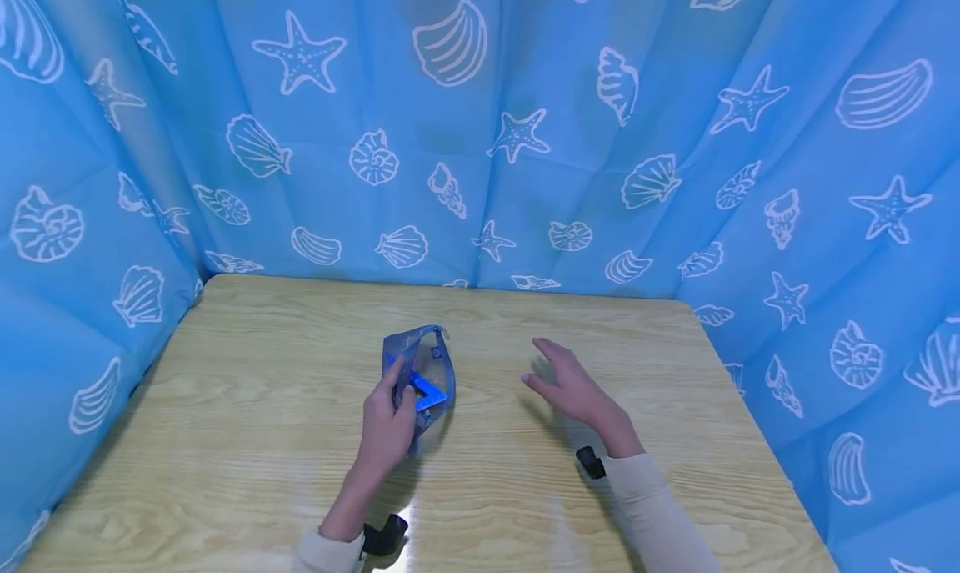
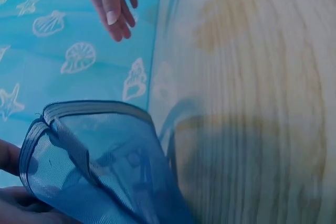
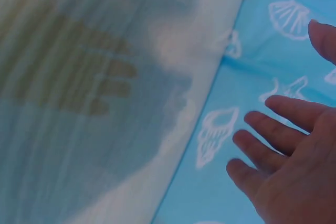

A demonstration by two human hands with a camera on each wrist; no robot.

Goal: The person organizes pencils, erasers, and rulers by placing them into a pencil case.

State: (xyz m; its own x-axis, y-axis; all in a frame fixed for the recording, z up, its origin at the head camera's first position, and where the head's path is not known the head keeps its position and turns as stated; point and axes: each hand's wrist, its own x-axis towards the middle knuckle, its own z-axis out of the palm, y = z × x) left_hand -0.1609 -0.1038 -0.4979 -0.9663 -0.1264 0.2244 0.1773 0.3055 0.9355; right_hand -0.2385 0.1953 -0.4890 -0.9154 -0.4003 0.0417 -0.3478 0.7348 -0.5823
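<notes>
A dark blue mesh zip pouch [image 1: 447,364] is held above the table by my left hand [image 1: 388,427], which grips its left side between thumb and fingers. Inside the pouch lies a bright blue set square or angled ruler [image 1: 429,392]; other contents are too blurred to tell. In the left wrist view the mouth of the mesh pouch [image 2: 105,145] gapes, with its zip along the rim. My right hand [image 1: 573,385] hovers to the right of the pouch, fingers extended, holding nothing. The right wrist view shows this hand [image 3: 294,150] with its fingers spread.
A light wood-grain table [image 1: 262,406] spreads beneath both hands. Blue curtains [image 1: 465,123] with white shells and starfish hang along its back and sides. Black wrist cameras sit below each hand, the left one [image 1: 385,535] close to the tabletop.
</notes>
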